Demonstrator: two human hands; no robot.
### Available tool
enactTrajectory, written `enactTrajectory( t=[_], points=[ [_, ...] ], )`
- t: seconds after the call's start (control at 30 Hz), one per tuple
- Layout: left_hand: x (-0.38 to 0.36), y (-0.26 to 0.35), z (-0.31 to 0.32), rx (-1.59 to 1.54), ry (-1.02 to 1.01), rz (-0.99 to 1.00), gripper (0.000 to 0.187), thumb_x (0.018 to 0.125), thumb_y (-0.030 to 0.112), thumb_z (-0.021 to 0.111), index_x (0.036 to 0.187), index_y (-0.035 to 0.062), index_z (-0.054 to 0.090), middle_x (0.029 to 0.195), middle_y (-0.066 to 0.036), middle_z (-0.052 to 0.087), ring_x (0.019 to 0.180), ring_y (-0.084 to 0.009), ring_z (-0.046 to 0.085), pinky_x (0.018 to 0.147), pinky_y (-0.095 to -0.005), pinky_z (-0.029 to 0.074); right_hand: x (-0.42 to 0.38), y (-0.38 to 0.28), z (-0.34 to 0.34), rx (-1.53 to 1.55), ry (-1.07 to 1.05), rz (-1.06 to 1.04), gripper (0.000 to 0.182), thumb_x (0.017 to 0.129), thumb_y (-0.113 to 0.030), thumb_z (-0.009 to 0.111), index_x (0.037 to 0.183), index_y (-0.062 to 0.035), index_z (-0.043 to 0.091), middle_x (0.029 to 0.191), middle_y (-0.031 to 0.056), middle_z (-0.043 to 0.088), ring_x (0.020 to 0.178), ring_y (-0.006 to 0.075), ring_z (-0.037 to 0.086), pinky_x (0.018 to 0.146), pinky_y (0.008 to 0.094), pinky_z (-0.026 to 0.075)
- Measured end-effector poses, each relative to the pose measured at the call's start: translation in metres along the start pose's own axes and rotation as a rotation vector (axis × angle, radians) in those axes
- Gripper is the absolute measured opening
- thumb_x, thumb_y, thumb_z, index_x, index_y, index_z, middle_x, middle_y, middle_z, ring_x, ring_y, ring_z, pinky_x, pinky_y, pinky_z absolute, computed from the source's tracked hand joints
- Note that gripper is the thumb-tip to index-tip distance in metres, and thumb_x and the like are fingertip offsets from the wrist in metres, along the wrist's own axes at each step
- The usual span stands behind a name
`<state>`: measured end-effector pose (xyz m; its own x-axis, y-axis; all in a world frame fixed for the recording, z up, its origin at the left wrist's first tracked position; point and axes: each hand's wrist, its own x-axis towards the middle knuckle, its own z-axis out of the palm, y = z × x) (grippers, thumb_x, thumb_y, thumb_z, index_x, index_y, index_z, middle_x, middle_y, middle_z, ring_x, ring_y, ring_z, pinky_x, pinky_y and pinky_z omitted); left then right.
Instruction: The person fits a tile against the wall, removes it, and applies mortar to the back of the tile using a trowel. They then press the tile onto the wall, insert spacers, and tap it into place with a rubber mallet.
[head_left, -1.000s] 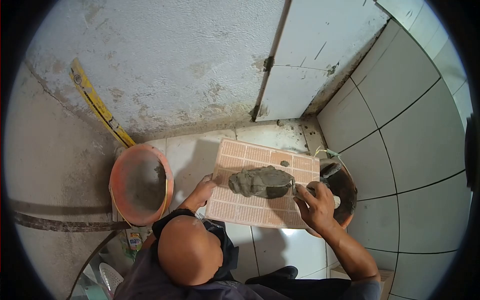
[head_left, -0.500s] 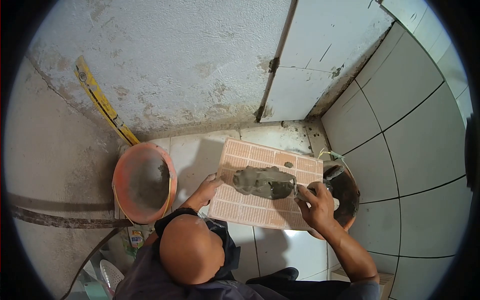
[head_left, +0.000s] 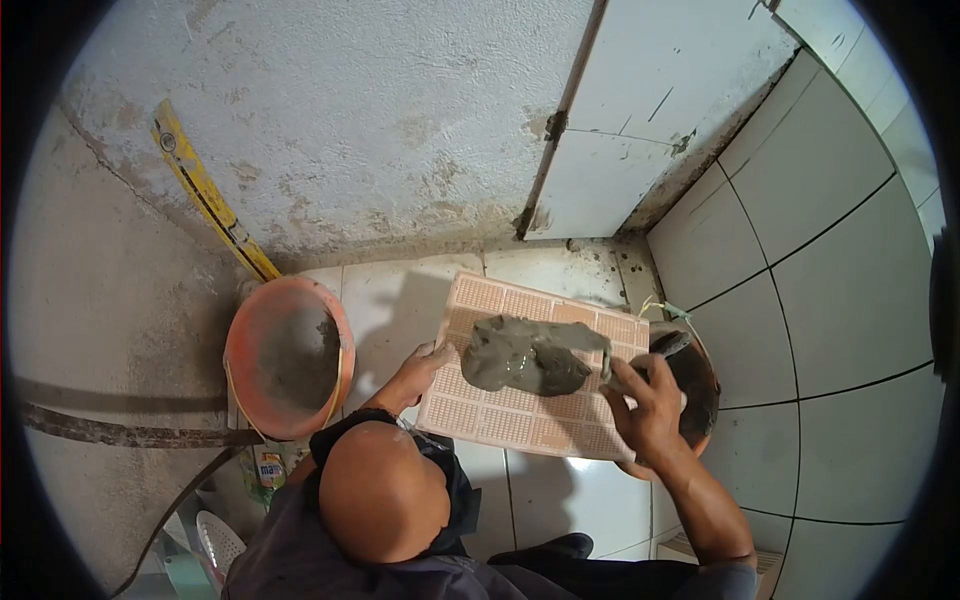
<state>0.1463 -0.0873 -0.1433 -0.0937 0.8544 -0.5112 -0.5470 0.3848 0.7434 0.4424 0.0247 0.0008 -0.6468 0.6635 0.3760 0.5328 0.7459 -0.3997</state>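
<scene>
A tile (head_left: pixel 500 428) lies back side up, its pinkish ribbed underside facing me. My left hand (head_left: pixel 422 372) grips its left edge, the fingers closed on the rim. Wet grey mortar (head_left: pixel 500 365) is heaped across the middle of the tile. My right hand (head_left: pixel 645 405) is closed around the handle of a trowel (head_left: pixel 606 362). Its bent neck shows beside my fingers, while the blade is coated in mortar and hard to tell from the heap.
An orange bucket (head_left: pixel 240 345) stands to the left, another bucket (head_left: pixel 708 385) with tools and dark mix to the right. A yellow spirit level (head_left: pixel 205 190) leans on the rough wall. White tiles (head_left: pixel 850 280) cover the right wall. A strip (head_left: pixel 130 430) juts in from the left.
My right hand and the trowel have shifted slightly to the right and away from me. The mortar has spread wider, with a smoothed band along its far side. My left hand stays on the tile.
</scene>
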Motion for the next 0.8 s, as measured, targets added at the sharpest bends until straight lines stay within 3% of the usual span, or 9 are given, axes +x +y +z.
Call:
enactTrajectory(
  t=[0.2, 0.33, 0.63, 0.8],
  points=[
    [0.004, -0.013, -0.009, 0.016, -0.016, 0.030, 0.034, 0.092, 0.028, 0.049, 0.115, 0.0024, 0.050, 0.103, -0.004, 0.057, 0.091, -0.0129, 0.056, 0.080, -0.0273, 0.046, 0.010, 0.015, 0.004, 0.000, 0.033, 0.069, 0.032, 0.064, -0.009, 0.072, 0.095, -0.0070, 0.064, 0.077, 0.0111, 0.051, 0.069, 0.0277, 0.053, 0.059, 0.0372, 0.043],
    [0.002, -0.007, -0.003, -0.002, -0.028, 0.031, 0.035, 0.092, 0.030, 0.049, 0.114, 0.0027, 0.050, 0.103, -0.004, 0.057, 0.091, -0.0128, 0.056, 0.080, -0.0271, 0.046, 0.031, 0.019, 0.016, -0.089, -0.043, 0.025, 0.033, 0.067, -0.012, 0.071, 0.099, -0.0076, 0.064, 0.084, 0.0117, 0.054, 0.075, 0.0284, 0.055, 0.063, 0.0366, 0.046],
    [-0.001, -0.006, 0.000, -0.012, -0.028, 0.066, 0.041, 0.092, 0.031, 0.049, 0.121, 0.0020, 0.046, 0.109, -0.004, 0.056, 0.099, -0.0134, 0.053, 0.084, -0.0277, 0.044, 0.022, 0.027, -0.008, -0.150, -0.472, -0.127, 0.031, 0.069, -0.019, 0.068, 0.100, -0.0168, 0.063, 0.084, 0.0064, 0.050, 0.083, 0.0242, 0.055, 0.071, 0.0358, 0.044],
    [0.005, -0.012, -0.012, 0.025, -0.062, 0.040, 0.043, 0.092, 0.029, 0.049, 0.125, 0.0022, 0.043, 0.113, -0.005, 0.054, 0.100, -0.0135, 0.052, 0.085, -0.0277, 0.043, 0.005, 0.019, -0.028, -0.059, -0.295, -0.015, 0.035, 0.062, -0.015, 0.074, 0.096, -0.0126, 0.065, 0.081, 0.0071, 0.053, 0.075, 0.0250, 0.056, 0.065, 0.0360, 0.046]
  ],
)
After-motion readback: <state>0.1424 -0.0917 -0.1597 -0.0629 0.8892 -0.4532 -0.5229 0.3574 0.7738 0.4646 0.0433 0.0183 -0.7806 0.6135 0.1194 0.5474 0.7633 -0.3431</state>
